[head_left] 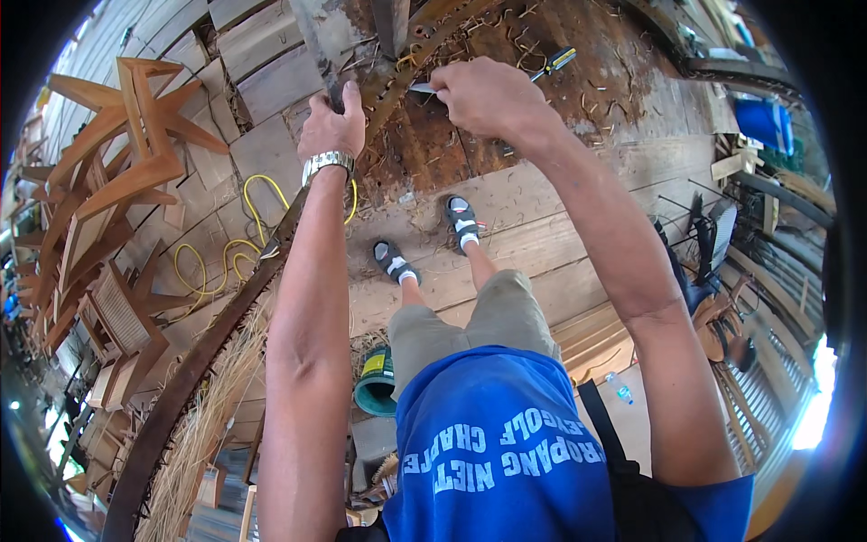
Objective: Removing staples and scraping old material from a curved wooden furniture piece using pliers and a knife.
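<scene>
My left hand (332, 126) is closed around the edge of a dark wooden frame (390, 101) that has a row of small holes, its thumb pointing up. From the fist of my right hand (492, 98), a short pointed metal blade (421, 88) sticks out toward the frame. Its handle is hidden by my fingers. Just beyond that hand is a screwdriver (562, 60) with a yellow and black handle; its tip is out of sight behind the hand. Scraps of cane (587, 98) litter the brown worktop (433, 149) under both hands.
Wooden chair parts (135, 135) are piled at the left, near a yellow cord (203, 285). A bundle of long straw-coloured strands (203, 425) lies lower left. A green bucket (375, 384) stands near my legs. Farther right are a blue container (763, 125) and a plastic bottle (619, 388).
</scene>
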{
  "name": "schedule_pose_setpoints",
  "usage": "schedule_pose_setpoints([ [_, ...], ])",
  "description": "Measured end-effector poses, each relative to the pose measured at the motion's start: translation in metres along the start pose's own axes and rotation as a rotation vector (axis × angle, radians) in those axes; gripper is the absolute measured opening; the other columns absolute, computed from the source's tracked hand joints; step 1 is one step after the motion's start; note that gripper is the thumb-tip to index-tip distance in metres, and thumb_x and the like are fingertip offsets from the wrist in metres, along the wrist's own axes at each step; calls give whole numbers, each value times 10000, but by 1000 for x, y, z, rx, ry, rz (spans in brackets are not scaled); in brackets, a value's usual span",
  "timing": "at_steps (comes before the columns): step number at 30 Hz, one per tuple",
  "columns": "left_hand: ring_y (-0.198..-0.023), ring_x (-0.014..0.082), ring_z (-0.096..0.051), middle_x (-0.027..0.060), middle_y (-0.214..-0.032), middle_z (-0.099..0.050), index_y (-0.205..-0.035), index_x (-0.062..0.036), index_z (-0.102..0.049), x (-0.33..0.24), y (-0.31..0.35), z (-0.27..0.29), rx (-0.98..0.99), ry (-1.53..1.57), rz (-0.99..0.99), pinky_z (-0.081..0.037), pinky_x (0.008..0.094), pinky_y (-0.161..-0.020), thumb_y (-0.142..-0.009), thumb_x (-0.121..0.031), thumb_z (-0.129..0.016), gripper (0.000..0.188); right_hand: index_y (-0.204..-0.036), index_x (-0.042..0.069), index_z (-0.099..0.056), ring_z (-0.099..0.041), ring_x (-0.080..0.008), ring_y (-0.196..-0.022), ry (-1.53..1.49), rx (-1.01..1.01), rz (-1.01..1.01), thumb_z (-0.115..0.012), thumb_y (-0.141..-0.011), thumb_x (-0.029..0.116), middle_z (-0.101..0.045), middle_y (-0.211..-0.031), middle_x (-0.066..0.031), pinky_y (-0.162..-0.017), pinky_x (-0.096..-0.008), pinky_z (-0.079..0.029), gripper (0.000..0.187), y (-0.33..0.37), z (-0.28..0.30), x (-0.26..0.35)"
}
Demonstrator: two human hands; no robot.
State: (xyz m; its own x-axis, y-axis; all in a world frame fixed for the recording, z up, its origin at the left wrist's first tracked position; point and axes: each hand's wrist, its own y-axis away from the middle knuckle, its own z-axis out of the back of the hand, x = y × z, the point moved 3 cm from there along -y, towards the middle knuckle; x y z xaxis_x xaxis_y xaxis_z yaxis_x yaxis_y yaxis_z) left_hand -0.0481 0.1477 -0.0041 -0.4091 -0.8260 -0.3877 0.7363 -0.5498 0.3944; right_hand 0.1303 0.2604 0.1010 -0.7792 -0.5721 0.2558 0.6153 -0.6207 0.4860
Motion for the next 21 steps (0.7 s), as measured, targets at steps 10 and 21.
schedule_pose_setpoints([
  [10,-1132,420,-655,257,-1181,-687,-1356,-56,-531,-4,1,-1,24,-9,18,-484,510,-982,-917,-706,-396,796,-1152,139,-728,-704,-339,-1051,36,18,-22,-622,-852,103,-727,-1134,-140,-877,-462,-575,320,-6,-2,7],
  [21,-1161,414,-639,246,-1199,-683,-1361,-65,-537,-5,6,-2,4,-39,32,-470,507,-1000,-930,-715,-362,800,-1125,126,-764,-722,-259,-1046,200,87,-33,-656,-876,126,-749,-1128,-69,-837,-396,-589,272,-9,28,41],
])
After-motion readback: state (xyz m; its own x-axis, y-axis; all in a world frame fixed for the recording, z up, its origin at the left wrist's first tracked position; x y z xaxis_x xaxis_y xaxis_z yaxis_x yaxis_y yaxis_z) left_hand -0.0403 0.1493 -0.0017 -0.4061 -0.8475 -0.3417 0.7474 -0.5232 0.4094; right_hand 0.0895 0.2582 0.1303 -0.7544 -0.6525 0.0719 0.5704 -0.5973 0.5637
